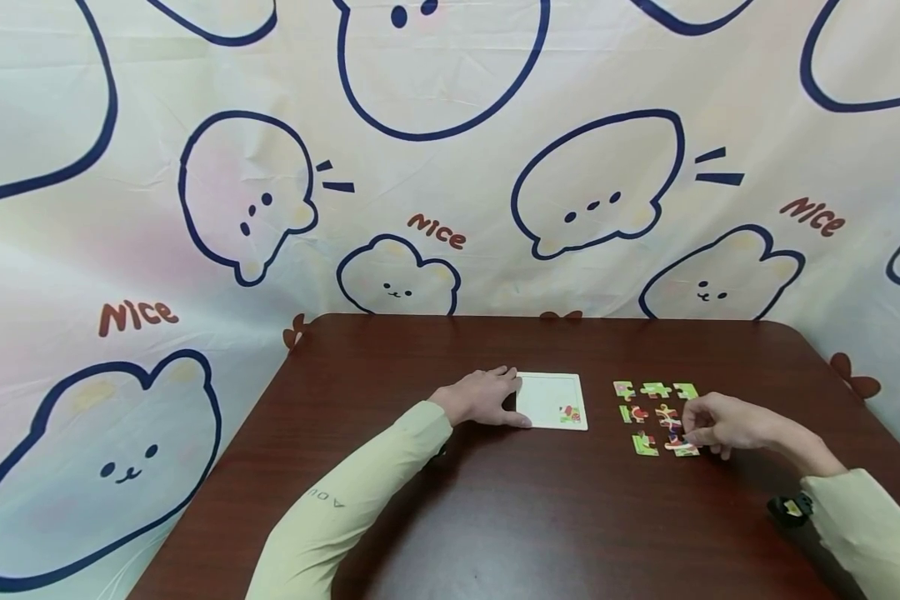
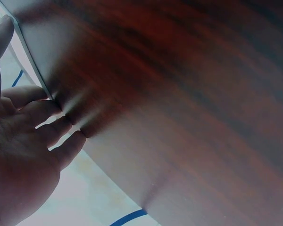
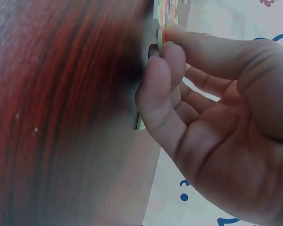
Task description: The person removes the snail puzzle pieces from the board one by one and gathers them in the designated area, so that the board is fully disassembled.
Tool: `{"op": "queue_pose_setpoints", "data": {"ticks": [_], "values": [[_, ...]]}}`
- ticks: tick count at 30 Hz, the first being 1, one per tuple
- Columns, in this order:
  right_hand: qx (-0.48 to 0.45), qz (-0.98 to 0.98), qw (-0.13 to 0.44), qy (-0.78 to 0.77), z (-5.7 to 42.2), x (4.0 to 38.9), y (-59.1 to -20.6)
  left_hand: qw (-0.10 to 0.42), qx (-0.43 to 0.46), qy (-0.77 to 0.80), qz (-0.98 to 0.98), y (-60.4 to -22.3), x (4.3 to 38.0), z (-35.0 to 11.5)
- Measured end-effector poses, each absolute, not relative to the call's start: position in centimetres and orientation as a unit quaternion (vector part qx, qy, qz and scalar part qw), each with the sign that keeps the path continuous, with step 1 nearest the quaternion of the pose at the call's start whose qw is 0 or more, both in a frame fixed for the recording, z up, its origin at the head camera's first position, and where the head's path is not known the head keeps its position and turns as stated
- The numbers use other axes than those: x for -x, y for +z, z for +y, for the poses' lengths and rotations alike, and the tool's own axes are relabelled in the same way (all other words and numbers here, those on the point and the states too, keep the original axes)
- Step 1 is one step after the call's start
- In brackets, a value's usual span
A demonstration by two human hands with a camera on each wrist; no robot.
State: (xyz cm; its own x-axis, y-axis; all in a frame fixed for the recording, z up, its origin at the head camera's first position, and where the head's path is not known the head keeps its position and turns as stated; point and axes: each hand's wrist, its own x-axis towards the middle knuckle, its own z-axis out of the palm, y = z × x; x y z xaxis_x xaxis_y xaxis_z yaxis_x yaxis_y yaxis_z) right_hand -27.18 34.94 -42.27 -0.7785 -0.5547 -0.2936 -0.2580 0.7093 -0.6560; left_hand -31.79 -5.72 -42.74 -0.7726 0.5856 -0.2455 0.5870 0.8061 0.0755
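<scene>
A white puzzle tray (image 1: 540,396) lies on the table, with one printed puzzle piece (image 1: 570,413) in its lower right corner. My left hand (image 1: 483,396) rests along the tray's left edge with its fingers extended; in the left wrist view its fingertips touch the table beside that edge. To the right, several loose jigsaw pieces (image 1: 644,444) with green borders lie in rough rows. Over the right end of these rows, my right hand (image 1: 723,423) pinches a colourful jigsaw piece (image 3: 162,29) between thumb and fingers. The fingers partly hide that piece and its neighbours.
The dark brown wooden table (image 1: 510,508) extends under both arms. Behind it hangs a pale curtain (image 1: 487,192) with cartoon bears. A dark wrist device (image 1: 791,508) sits at the right sleeve.
</scene>
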Motion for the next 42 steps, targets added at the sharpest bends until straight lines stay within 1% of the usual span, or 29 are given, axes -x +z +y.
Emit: {"op": "queue_pose_setpoints", "data": {"ticks": [11,19,29,34,42], "values": [[0.226,0.912,0.223,-0.261,34.3,27.4,-42.5,0.130,-0.312,-0.001,0.941,-42.6,31.7,-5.8],[0.220,0.911,0.235,-0.256,33.8,27.5,-42.3,0.129,-0.312,-0.006,0.941,-42.8,31.8,-5.9],[0.246,0.901,0.240,-0.265,33.9,27.6,-42.1,0.131,-0.311,-0.004,0.941,-42.9,31.8,-5.8],[0.246,0.908,0.217,-0.259,33.9,27.7,-41.4,0.132,-0.313,-0.002,0.941,-42.9,31.8,-5.8],[0.248,0.918,0.162,-0.264,33.1,27.8,-39.9,0.132,-0.311,-0.011,0.941,-43.0,31.9,-5.7]]}}
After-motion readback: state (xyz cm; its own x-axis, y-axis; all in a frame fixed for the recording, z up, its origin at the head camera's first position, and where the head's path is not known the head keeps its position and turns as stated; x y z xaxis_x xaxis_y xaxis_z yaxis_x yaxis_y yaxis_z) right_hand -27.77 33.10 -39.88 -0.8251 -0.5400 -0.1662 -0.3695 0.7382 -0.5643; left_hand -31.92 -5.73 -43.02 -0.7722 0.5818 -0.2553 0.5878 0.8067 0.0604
